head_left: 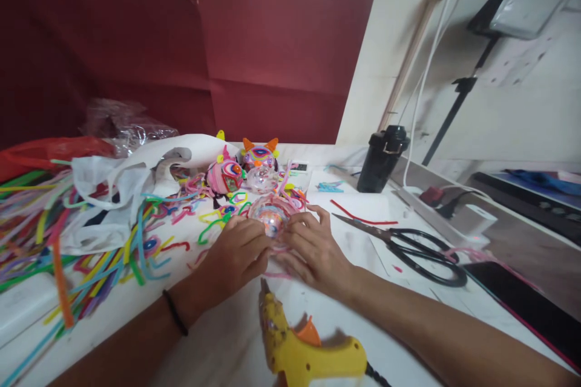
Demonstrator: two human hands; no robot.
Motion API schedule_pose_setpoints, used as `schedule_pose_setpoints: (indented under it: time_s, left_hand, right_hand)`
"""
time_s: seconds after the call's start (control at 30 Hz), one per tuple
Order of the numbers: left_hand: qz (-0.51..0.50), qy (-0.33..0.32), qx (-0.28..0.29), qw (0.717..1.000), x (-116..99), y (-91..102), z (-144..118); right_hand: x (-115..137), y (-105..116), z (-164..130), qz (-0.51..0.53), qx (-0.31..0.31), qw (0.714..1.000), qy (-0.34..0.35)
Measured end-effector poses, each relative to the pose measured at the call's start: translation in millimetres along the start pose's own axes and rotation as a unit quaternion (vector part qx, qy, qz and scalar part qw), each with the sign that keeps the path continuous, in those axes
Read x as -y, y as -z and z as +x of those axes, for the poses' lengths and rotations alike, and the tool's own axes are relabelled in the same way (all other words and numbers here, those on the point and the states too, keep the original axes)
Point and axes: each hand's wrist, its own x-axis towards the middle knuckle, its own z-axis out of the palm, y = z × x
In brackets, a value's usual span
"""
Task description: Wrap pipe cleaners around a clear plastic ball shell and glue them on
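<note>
A clear, rounded plastic piece with pinkish edges sits between my two hands at the middle of the table. My left hand closes on its left side, fingers curled. On the other side, my right hand grips it with bent fingers; the fingertips are partly hidden. Pink strands show beneath the piece. Just behind it stands another clear, rounded piece, near two colourful decorated balls, one mostly pink and one with orange ears. A yellow glue gun lies in front of my hands, its nozzle pointing toward them.
Black-handled scissors and a red pipe cleaner lie to the right. Beyond are a black bottle, a power strip and a phone. Many coloured pipe cleaners and a white mask crowd the left.
</note>
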Motion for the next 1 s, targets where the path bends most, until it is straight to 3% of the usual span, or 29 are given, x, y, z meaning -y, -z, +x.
schedule_pose_setpoints:
  time_s: [0.2, 0.8, 1.0]
  left_hand:
    - [-0.098, 0.080, 0.003, 0.992, 1.1, 2.0, -0.2]
    - [-0.143, 0.120, -0.045, 0.981, -3.0, 5.5, 5.3]
    - [-0.208, 0.233, -0.086, 0.946, 1.2, 4.3, 4.1]
  right_hand:
    - [-0.5, 1.1, 2.6, 0.011, -0.008, 1.000, -0.008]
    - [-3.0, 0.5, 1.7, 0.074, 0.001, 0.995, -0.068]
    - [-3.2, 14.1, 11.7, 0.018, -0.029, 0.998, -0.051]
